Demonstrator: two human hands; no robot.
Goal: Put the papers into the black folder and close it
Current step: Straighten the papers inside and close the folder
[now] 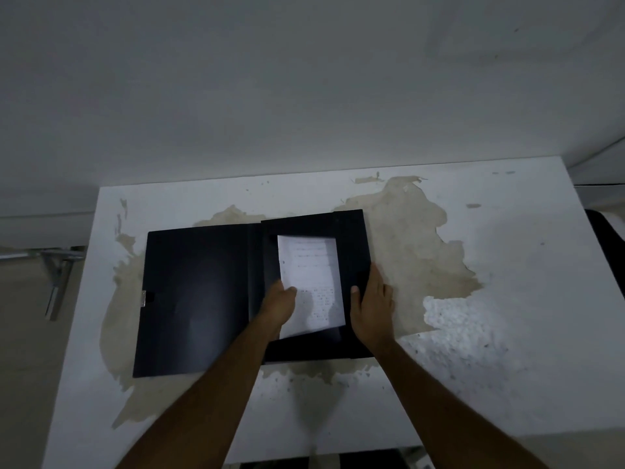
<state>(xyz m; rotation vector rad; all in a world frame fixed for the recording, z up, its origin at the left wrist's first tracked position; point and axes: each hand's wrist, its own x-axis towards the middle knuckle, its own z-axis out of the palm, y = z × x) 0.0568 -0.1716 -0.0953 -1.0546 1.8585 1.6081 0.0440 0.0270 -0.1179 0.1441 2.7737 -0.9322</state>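
Note:
The black folder (199, 299) lies open on the white table (507, 299), its cover spread flat to the left. White printed papers (313, 275) lie tilted inside its right half. My left hand (279, 304) grips the papers at their left edge, thumb on top. My right hand (372, 301) rests flat on the folder's right edge, fingers together; whether it grips a flap I cannot tell.
The table's surface is worn, with a large beige patch (412, 238) around the folder. A wall stands just behind the table. A metal bracket (57, 275) shows at the left, below table level. A dark object (605, 231) sits past the right edge.

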